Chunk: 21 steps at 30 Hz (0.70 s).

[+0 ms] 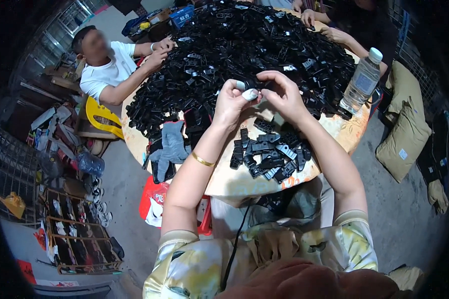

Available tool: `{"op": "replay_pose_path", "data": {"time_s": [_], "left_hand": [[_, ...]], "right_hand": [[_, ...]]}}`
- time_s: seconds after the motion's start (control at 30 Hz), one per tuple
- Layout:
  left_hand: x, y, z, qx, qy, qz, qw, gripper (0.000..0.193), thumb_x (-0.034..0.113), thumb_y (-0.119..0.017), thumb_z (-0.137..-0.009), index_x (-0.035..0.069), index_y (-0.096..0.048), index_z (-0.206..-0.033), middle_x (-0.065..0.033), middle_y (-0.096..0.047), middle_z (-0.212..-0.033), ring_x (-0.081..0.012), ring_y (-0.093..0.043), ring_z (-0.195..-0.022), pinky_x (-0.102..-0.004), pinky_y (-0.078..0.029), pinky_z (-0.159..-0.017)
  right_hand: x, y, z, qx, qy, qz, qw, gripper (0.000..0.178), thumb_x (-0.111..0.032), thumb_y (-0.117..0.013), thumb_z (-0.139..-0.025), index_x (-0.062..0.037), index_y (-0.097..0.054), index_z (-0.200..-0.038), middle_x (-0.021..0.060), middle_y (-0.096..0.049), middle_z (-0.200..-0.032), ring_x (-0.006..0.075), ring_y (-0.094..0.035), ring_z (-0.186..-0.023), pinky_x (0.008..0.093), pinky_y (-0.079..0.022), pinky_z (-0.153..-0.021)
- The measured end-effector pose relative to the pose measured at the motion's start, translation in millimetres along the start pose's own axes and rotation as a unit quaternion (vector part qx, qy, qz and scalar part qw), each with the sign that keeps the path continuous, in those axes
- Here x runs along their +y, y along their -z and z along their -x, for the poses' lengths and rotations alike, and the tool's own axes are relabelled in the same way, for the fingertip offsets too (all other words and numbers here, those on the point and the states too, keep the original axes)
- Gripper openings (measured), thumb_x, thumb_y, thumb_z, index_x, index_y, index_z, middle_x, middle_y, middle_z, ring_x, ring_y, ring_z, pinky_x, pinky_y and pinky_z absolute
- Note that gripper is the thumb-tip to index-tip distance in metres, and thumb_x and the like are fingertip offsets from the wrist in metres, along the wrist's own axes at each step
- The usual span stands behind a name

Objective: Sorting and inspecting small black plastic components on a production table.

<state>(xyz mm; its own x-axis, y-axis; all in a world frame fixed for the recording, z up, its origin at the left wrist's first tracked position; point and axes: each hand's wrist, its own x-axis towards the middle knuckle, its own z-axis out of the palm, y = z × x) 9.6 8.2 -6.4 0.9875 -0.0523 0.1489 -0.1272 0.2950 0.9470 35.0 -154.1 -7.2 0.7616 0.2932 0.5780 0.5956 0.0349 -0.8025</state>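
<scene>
My left hand and my right hand meet over the near part of a round table. White wrapping covers my left thumb, and a pale band circles a finger beside it. Both hands are closed in a pinch around a small black plastic part, whose outline blends into the dark heap behind. That heap of black plastic parts covers most of the tabletop. Between my forearms lies a smaller group of black parts. A grey glove rests beside my left forearm.
A clear bottle stands near the right table edge. A co-worker in white handles parts at left; another person's hand reaches in at far right. A yellow chair, red container, sacks and rack surround the table.
</scene>
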Motion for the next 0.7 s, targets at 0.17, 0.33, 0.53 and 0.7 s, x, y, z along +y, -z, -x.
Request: {"op": "replay_pose_path", "data": {"time_s": [0.17,0.33,0.53,0.7], "left_hand": [[6,-3,3,0.030,-0.005,-0.010,0.999,0.032,0.000,-0.065,-0.078,0.000,-0.041,-0.099,-0.0119,-0.060,-0.083,-0.0167,-0.063,-0.075,-0.0249,-0.054,-0.068],[8,-6,5,0.044,-0.029,0.004,0.999,0.045,0.001,-0.066,-0.077,-0.003,-0.044,-0.116,-0.0091,-0.062,-0.086,-0.0138,-0.062,-0.079,-0.0223,-0.051,-0.070],[2,3,1,0.026,-0.029,-0.001,0.999,0.028,0.002,-0.067,-0.076,0.001,-0.059,-0.103,-0.0037,-0.063,-0.091,-0.0086,-0.059,-0.079,-0.0210,-0.048,-0.072],[13,4,7,0.040,-0.012,-0.048,0.998,0.027,0.007,-0.070,-0.075,0.002,-0.061,-0.099,-0.0032,-0.063,-0.085,-0.0083,-0.058,-0.073,-0.0199,-0.046,-0.066]], "right_hand": [[5,-2,-3,0.023,-0.054,-0.019,0.998,0.026,-0.004,-0.058,-0.081,-0.0003,-0.059,-0.107,0.0071,-0.061,-0.100,0.0085,-0.057,-0.083,0.0223,-0.047,-0.075],[1,-3,-4,0.082,-0.083,-0.286,0.951,0.032,-0.006,-0.057,-0.086,0.0020,-0.053,-0.116,0.0094,-0.061,-0.107,0.0128,-0.060,-0.091,0.0249,-0.049,-0.080],[-2,-8,-1,0.009,-0.087,-0.004,0.996,0.036,-0.009,-0.065,-0.081,-0.0005,-0.057,-0.114,0.0077,-0.063,-0.099,0.0103,-0.059,-0.086,0.0237,-0.048,-0.076],[6,-10,1,0.010,-0.038,-0.025,0.999,0.034,-0.013,-0.067,-0.079,-0.0018,-0.060,-0.110,0.0057,-0.065,-0.091,0.0080,-0.059,-0.076,0.0230,-0.049,-0.067]]}}
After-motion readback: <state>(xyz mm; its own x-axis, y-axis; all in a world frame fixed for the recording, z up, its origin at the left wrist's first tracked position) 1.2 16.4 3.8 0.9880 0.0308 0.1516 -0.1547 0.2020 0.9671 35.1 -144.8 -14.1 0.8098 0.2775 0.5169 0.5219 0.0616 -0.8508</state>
